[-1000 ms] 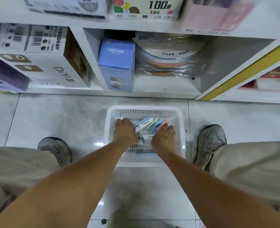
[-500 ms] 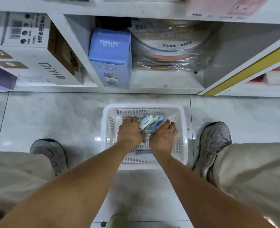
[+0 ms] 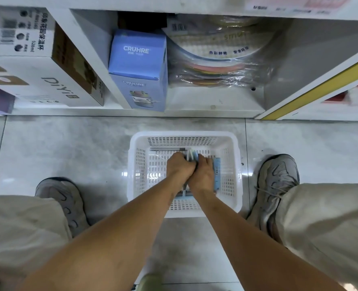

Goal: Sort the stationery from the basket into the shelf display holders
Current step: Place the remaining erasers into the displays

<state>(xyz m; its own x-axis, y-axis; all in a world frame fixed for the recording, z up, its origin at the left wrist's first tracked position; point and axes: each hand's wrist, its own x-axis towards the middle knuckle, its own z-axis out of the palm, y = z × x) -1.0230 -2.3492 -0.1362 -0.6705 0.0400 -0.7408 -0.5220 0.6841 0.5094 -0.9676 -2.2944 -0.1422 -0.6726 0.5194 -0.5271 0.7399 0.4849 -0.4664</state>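
Stationery packs [image 3: 192, 154], slim pastel bundle, sit pinched between your closed left hand [image 3: 180, 165] and right hand [image 3: 204, 172] inside the white perforated plastic basket [image 3: 139, 164]; uneven squeeze could fan them loose.

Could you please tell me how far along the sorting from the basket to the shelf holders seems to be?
Nothing looks shelved yet; no display holders show in this view. In hand: the left hand and right hand press together a bunch of pastel stationery packs inside the white perforated plastic basket on the floor. Left: a blue ruler-like strip and a dark pen lie in the basket.
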